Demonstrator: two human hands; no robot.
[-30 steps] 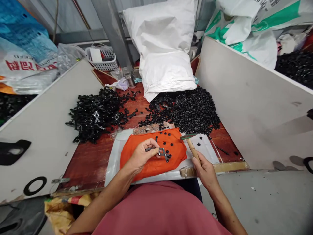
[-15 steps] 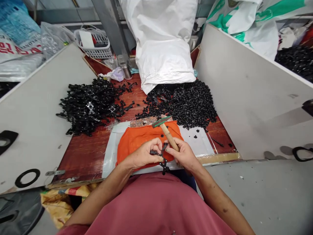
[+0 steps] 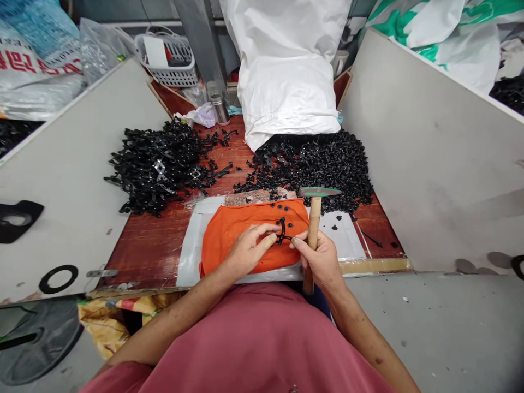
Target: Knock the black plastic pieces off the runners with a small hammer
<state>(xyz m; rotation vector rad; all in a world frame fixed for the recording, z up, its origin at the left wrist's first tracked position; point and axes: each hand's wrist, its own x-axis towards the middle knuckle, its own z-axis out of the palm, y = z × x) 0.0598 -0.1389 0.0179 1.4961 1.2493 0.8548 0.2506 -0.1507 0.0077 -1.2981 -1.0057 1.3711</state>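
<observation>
My left hand (image 3: 250, 248) is closed, its thumb and fingertips pinching the left side of a small black jointed piece (image 3: 282, 230) with crossed arms. My right hand (image 3: 323, 257) is wrapped round the wooden handle of a hammer (image 3: 314, 221), whose green-edged head points up and away from me. The right thumb and forefinger also touch the right end of the jointed piece. Beneath both hands lies an orange cloth (image 3: 229, 234), with several small black round caps (image 3: 280, 206) near its far right part.
A heap of black linked pieces (image 3: 155, 164) lies left, a heap of small black caps (image 3: 327, 164) right. Behind stand a white sack (image 3: 286, 93), a steel flask (image 3: 220, 109) and a grey basket (image 3: 174, 73). Grey partitions (image 3: 426, 147) wall both sides. A stone slab (image 3: 249, 197) borders the cloth.
The jointed piece has moved forward from near my body to over the cloth, its arms turned. The hammer has swung more upright and right. More caps show on the cloth.
</observation>
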